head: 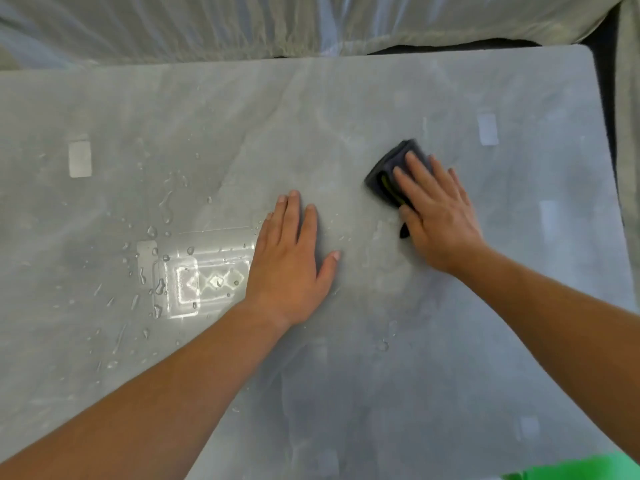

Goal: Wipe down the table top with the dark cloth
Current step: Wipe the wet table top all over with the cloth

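The grey table top point(346, 375) fills the view, shiny and wet. A folded dark cloth point(389, 174) with a yellow-green edge lies on it right of centre. My right hand point(438, 213) presses flat on the cloth with straight fingers and covers its near half. My left hand point(291, 268) rests flat on the bare table at the centre, fingers straight and spread, a short way left of the cloth. Water drops point(159, 285) and a bright reflection lie on the table's left part.
The table's far edge point(311, 60) and its rounded far right corner point(585, 51) border crumpled clear plastic sheeting point(277, 26). A dark gap runs along the right edge. Something green point(575, 467) shows at the bottom right.
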Available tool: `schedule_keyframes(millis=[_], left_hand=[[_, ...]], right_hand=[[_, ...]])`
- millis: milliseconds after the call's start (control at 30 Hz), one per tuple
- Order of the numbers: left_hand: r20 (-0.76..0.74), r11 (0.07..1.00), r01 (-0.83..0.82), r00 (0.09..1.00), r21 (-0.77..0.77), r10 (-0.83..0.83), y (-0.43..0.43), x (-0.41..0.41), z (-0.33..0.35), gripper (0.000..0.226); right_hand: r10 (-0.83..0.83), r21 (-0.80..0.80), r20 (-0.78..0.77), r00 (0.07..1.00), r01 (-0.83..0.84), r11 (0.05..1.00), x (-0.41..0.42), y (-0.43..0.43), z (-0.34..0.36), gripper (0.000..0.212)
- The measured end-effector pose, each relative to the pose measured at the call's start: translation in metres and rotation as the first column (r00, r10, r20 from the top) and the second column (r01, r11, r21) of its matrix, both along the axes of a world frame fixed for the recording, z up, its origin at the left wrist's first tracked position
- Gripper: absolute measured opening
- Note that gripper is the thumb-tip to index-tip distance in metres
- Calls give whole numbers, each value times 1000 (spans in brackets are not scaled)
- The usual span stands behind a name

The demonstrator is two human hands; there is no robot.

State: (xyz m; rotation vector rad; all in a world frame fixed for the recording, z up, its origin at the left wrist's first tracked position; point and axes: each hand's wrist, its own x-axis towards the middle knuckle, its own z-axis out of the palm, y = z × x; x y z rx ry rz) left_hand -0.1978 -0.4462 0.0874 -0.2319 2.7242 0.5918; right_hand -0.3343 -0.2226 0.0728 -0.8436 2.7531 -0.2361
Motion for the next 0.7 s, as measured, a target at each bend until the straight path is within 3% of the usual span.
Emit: schedule_keyframes(millis=[67,133,233,333,400,500,567,700], left_hand=[[-12,999,-17,1000,44,18,-2,0,2,72],[-46,998,-14,999,63,17,-3,4,4,71],[-85,998,36,996,52,-31,-3,15,6,72],[-82,997,61,995,52,-57,-2,31,10,71],[-71,997,59,996,45,-55,-1,41,11,71],[-40,996,81,996,42,-79,4,56,8,73],[-42,995,95,995,37,-93,9,62,5,74],[-51,996,88,995,17,-87,13,65,2,74]], right_hand=[[-198,-27,20,980,198,980,8,-14,-1,56],[-237,-45,9,971,238,970,40,-25,0,58],[-36,-23,7,999,37,999,97,-13,0,55],[111,8,19,994,-112,994,103,9,0,54],[-11,21,4,1000,11,1000,84,6,0,55],[-359,-21,28,933,360,933,60,-19,1,57],[-440,-26,26,898,440,897,64,-35,1,58],[-255,-15,4,967,255,967,127,-28,5,56]])
